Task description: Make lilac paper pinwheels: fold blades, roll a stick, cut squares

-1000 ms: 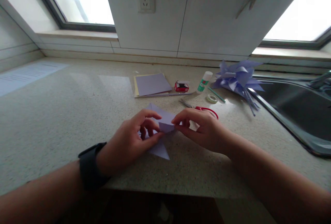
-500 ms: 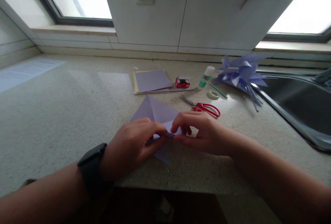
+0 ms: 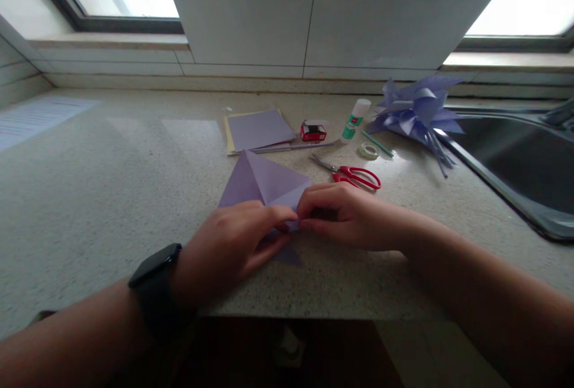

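A creased sheet of purple paper (image 3: 269, 179) lies on the counter near its front edge, its back corner pointing away from me. My left hand (image 3: 237, 238) rests over its front left part, thumb and fingers closed on the paper. From the right, my right hand (image 3: 345, 214) pinches the same sheet beside the left fingertips. The two hands almost touch. Both cover the middle of the sheet, and a small front corner shows below my left fingers. Just behind my right hand are red-handled scissors (image 3: 356, 176).
Farther back lie a stack of purple paper (image 3: 262, 129), a red box (image 3: 313, 131), a glue stick (image 3: 355, 120), a roll of tape (image 3: 368, 150) and a green stick (image 3: 377, 144). Purple paper pinwheels (image 3: 419, 110) lie beside the sink (image 3: 511, 161). A printed sheet (image 3: 40, 118) is at far left.
My right fingertips have closed in on the paper edge beside my left fingers. The sheet has turned slightly, its front corner shifting right. The whole view has tilted a little downward.
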Tool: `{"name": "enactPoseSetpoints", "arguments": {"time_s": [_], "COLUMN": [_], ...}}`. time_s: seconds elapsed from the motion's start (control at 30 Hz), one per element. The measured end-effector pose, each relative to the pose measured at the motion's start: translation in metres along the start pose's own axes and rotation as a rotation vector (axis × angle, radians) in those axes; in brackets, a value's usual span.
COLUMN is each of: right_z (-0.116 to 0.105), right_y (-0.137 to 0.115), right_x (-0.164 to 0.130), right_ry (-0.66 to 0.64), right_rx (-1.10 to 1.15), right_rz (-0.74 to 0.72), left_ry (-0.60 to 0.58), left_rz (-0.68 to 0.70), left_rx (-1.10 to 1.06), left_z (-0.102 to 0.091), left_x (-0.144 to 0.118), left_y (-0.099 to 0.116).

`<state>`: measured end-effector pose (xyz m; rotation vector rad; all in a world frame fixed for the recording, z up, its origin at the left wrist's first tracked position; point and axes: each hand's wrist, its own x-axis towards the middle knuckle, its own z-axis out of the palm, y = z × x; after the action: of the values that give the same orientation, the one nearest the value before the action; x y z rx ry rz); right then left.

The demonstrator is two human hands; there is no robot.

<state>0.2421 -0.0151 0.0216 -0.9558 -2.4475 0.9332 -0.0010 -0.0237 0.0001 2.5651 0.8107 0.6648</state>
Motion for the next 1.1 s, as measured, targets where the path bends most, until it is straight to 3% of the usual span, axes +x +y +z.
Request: {"name": "enactPoseSetpoints", "arguments": {"time_s": [0.23,0.37,0.43,0.5,0.57,0.67,0.93,1.0,1.1], "right_z": [-0.011,-0.023,-0.029,-0.034,-0.036,-0.036,-0.034,-0.032,-0.024], "right_y": [0.002,0.008,0.014,0.022,0.030,0.035,0.022,0.020,0.010], "right_x": [-0.006,-0.010,-0.012,-0.015,-0.019,-0.024,-0.041,-0.052,-0.073], "right_ry": [0.011,0.268,0.431,0.496,0.437,0.345,0.221,0.236,0.357], "right_rx": [-0.097,-0.266,-0.382,-0.491,-0.590,-0.687,-0.765,-0.741,-0.569], "right_rz": [0.005,0.117,0.230,0.377,0.494,0.549,0.678,0.673,0.657], "left_ry": [-0.053,-0.065,-0.068,-0.065,-0.053,-0.044,-0.074,-0.091,-0.115], "left_rz": [0.058,0.065,0.059,0.049,0.049,0.074,0.124,0.144,0.157], "left_rx": [0.020,0.009,0.001,-0.012,-0.021,-0.023,-0.029,-0.020,-0.009], "left_z": [-0.002,-0.002,-0.002,-0.002,-0.002,-0.002,-0.001,-0.001,-0.001], "left_x": [0.002,0.002,0.003,0.003,0.004,0.004,0.004,0.004,0.005], "left_y": [-0.001,-0.002,-0.001,-0.001,0.000,0.001,0.000,0.000,0.000]}}
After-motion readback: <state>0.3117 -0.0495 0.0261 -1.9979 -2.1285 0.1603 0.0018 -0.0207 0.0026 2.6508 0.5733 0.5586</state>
